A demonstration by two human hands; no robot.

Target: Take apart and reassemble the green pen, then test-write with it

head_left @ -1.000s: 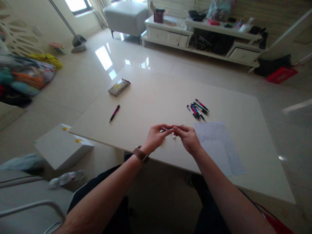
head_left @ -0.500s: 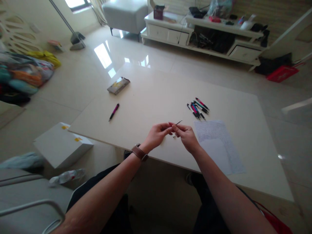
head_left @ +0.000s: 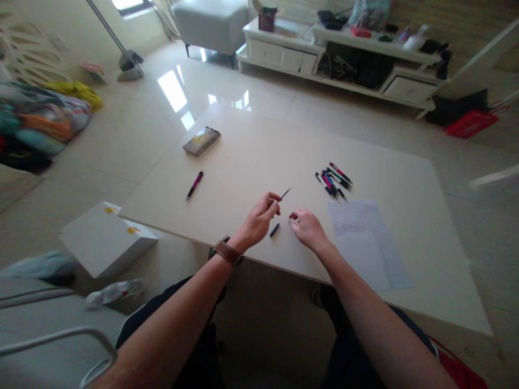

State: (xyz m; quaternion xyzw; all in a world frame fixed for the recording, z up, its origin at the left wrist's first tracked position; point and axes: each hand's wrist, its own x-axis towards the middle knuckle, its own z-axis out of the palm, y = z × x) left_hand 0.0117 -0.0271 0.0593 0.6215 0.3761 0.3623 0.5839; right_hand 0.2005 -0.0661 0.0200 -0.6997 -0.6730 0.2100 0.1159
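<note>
My left hand (head_left: 261, 216) is closed in a pinch on a thin dark pen refill (head_left: 286, 193), which points up and away to the right. To its right, my right hand (head_left: 305, 226) is low over the table with its fingers curled together. Something small and pale shows at those fingertips, too small to name. Between the hands a short dark pen barrel piece (head_left: 274, 230) lies on the white table (head_left: 259, 156). Beyond my right hand lie several pens (head_left: 332, 181) in a loose bunch. A single purple and black pen (head_left: 194, 185) lies off to the left.
A sheet of paper with writing (head_left: 389, 248) lies right of my right forearm, with a blank-looking area on it. At the table's far left is a flat grey box (head_left: 201, 141). A white box (head_left: 105, 237) stands on the floor beside the table's left edge.
My hands have come apart, the left moving slightly left and up with the refill. The dark barrel piece now shows on the table between them.
</note>
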